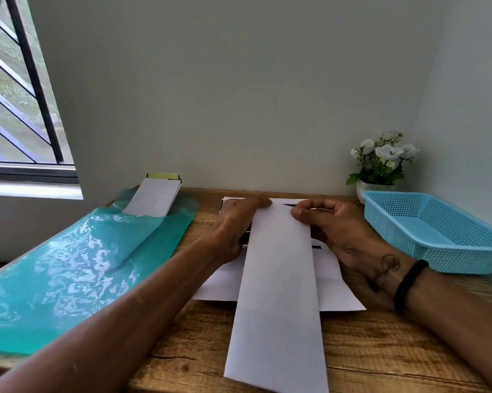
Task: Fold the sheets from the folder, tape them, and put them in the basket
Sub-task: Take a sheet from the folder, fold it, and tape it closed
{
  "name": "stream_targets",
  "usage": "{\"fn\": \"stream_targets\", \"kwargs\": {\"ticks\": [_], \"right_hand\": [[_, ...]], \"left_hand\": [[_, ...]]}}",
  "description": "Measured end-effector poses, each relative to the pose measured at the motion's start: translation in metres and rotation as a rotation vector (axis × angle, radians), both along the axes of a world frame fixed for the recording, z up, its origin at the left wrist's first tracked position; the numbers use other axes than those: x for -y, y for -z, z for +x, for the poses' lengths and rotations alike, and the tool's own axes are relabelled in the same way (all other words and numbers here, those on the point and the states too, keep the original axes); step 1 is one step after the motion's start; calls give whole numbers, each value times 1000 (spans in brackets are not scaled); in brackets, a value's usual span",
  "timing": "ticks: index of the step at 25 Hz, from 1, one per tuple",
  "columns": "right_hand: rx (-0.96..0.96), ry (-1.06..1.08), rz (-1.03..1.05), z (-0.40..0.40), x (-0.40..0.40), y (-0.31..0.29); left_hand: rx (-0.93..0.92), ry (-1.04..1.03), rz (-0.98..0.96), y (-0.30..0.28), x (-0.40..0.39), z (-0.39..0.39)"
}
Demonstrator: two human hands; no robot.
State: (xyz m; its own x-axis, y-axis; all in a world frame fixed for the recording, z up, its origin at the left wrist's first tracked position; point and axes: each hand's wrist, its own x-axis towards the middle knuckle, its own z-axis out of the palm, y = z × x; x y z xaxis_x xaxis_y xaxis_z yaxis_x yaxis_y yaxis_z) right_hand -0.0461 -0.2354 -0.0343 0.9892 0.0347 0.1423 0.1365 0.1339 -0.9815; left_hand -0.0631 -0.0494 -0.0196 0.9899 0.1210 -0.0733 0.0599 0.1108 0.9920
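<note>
A long white folded sheet [278, 279] lies lengthwise in the middle of the wooden table [380, 353], running from the far edge towards me. My left hand [236, 228] presses its far left corner with the thumb on the top edge. My right hand [338, 228] pinches the far right corner. Under it lie other white sheets [335, 290], with a dark object mostly hidden beneath the hands. The teal plastic folder [77, 270] lies open at the left. The blue mesh basket [437, 231] stands at the right, with nothing visible in it.
A folded white sheet [154, 198] leans at the folder's far end against a yellow-topped object [162, 175]. A small pot of white flowers [380, 163] stands behind the basket. The wall runs close behind the table, a window at the left.
</note>
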Motion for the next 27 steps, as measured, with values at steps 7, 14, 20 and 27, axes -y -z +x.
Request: {"fn": "stream_targets", "kwargs": {"ticks": [7,14,20,27], "right_hand": [[-12,86,39,6,1,-4],[-59,-93,-153,5,9,-7],[146,136,-625,3,9,0],[237,134,-1350,-2,74,-79]], "left_hand": [[54,-33,-39,5,-6,2],[166,-233,59,20,-19,19],[586,-147,941,17,-10,6],[341,295,1372,39,-8,14]]}}
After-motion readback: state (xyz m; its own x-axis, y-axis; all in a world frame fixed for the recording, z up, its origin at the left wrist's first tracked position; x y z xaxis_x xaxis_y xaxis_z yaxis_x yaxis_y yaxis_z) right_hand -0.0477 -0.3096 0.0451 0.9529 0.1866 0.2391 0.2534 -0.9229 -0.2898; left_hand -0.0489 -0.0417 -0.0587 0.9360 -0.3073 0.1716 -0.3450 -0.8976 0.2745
